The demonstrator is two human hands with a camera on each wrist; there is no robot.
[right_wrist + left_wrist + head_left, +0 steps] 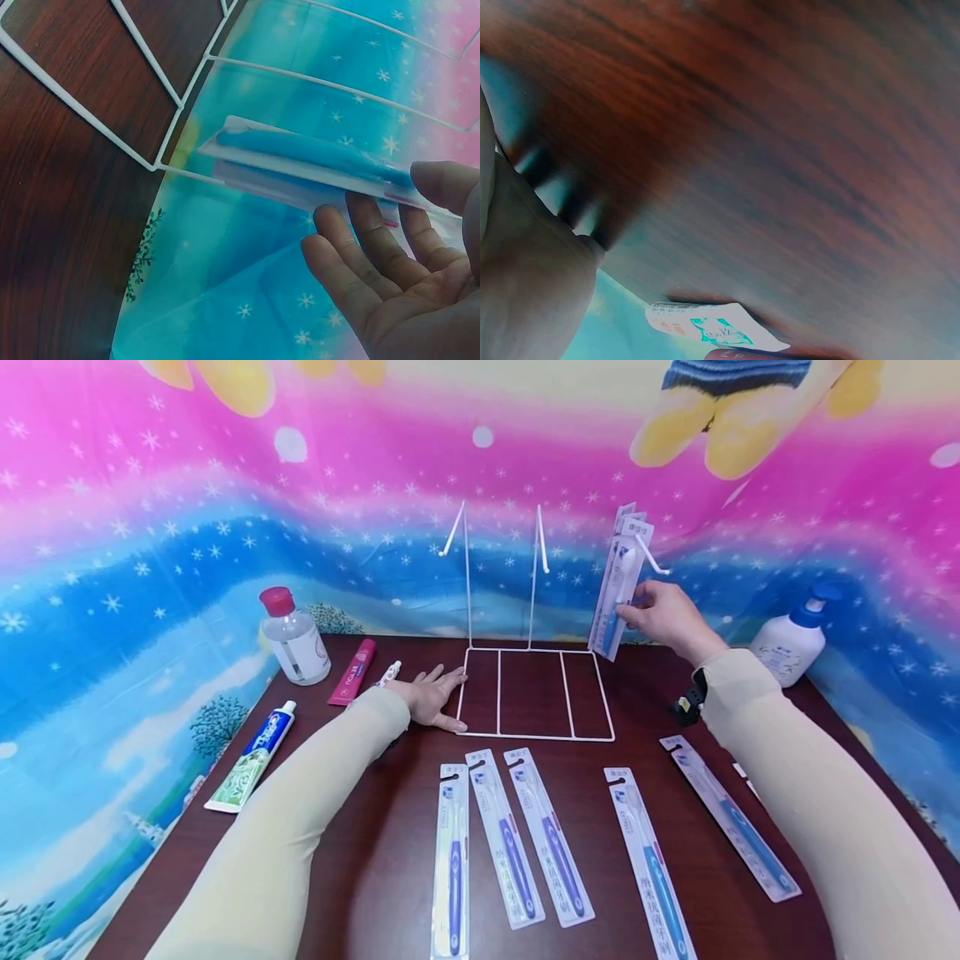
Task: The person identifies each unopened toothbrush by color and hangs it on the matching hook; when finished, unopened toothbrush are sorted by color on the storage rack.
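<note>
My right hand (666,617) pinches a packaged blue toothbrush (621,581) between thumb and fingers. That pack hangs upright at the right hook (651,557) of a white wire rack (540,738), with other packs behind it. The right wrist view shows the thumb on one face of the pack (307,156) and fingers on the other. Beside the rack's base, my left hand (432,697) rests on the table with fingers spread, touching the left wire. Only part of the left hand (536,270) shows in the left wrist view. The rack's left and middle hooks hold no packs.
In front of the rack lie purple toothbrush packs (507,843) and blue ones (648,860). A red-capped bottle (300,647), a pink tube (352,672) and a green-and-blue toothpaste tube (252,760) are at left. A white pump bottle (787,647) stands at right.
</note>
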